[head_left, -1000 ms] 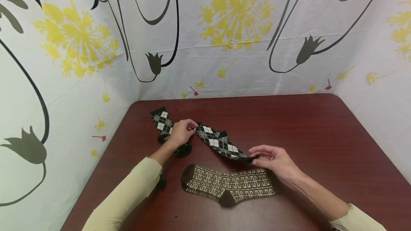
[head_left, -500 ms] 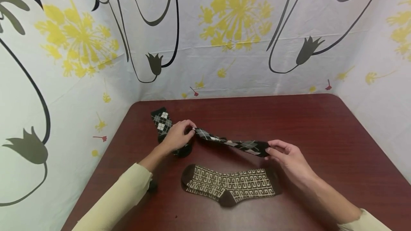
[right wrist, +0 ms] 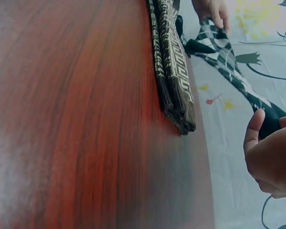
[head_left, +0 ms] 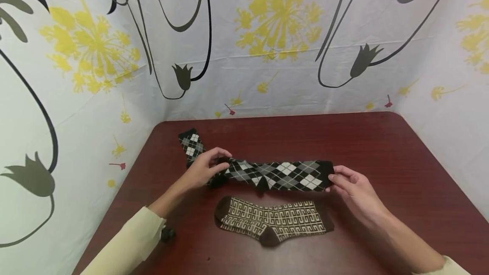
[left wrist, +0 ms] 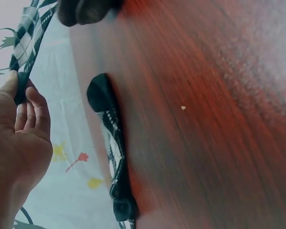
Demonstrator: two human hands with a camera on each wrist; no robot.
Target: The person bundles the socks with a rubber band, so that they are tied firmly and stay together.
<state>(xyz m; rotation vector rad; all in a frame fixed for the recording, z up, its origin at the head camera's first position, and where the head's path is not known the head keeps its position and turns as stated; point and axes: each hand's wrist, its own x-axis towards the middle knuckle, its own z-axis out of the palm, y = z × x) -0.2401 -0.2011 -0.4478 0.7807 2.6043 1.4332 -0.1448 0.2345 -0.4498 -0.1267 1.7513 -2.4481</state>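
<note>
Between both hands an argyle sock (head_left: 286, 175) in black, grey and white is stretched out level, its dark heel pointing toward me. My left hand (head_left: 204, 166) pinches the dark toe end, seen also in the left wrist view at the sock's dark tip (left wrist: 21, 86). The black cuff is pinched by the thumb and fingers of my right hand (head_left: 353, 188). A matching argyle sock (head_left: 192, 144) lies on the table at the left, partly hidden behind the left hand. Nearer me lie brown socks (head_left: 275, 220) with a cream key pattern, stacked flat.
The dark red wooden table (head_left: 366, 139) meets a white patterned cloth (head_left: 286, 92) at its back and sides. A small black object (head_left: 167, 234) shows beside the left sleeve.
The held argyle sock has turned from slanted and twisted to level, with its broad side showing. My right hand has moved right with the cuff; my left hand has shifted slightly left and nearer.
</note>
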